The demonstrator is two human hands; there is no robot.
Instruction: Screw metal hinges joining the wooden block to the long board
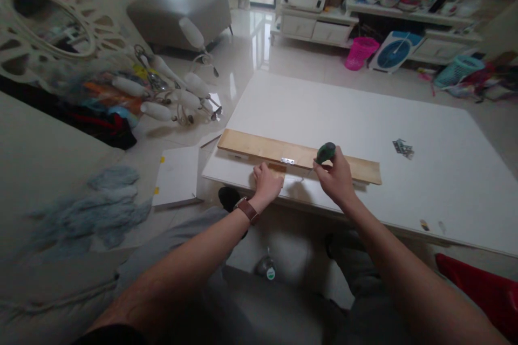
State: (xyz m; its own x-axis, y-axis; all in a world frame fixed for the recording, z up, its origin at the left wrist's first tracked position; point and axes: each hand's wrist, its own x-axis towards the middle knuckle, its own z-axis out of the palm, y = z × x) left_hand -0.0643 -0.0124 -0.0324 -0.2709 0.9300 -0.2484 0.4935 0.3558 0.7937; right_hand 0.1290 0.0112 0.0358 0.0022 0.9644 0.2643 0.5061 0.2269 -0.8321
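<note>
Our R hand (pixel 335 173) grips green-handled screwdriver (pixel 325 153); L hand (pixel 267 182) rests on small wood block (pixel 279 171), pinch/press, can't tell. We'd best brace block, keep shaft straight.

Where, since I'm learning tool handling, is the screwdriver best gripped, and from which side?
The screwdriver's thick handle looks best, taken from the right, where the right hand is: the handle tilts upward, while the thin shaft slopes down to the left.
</note>
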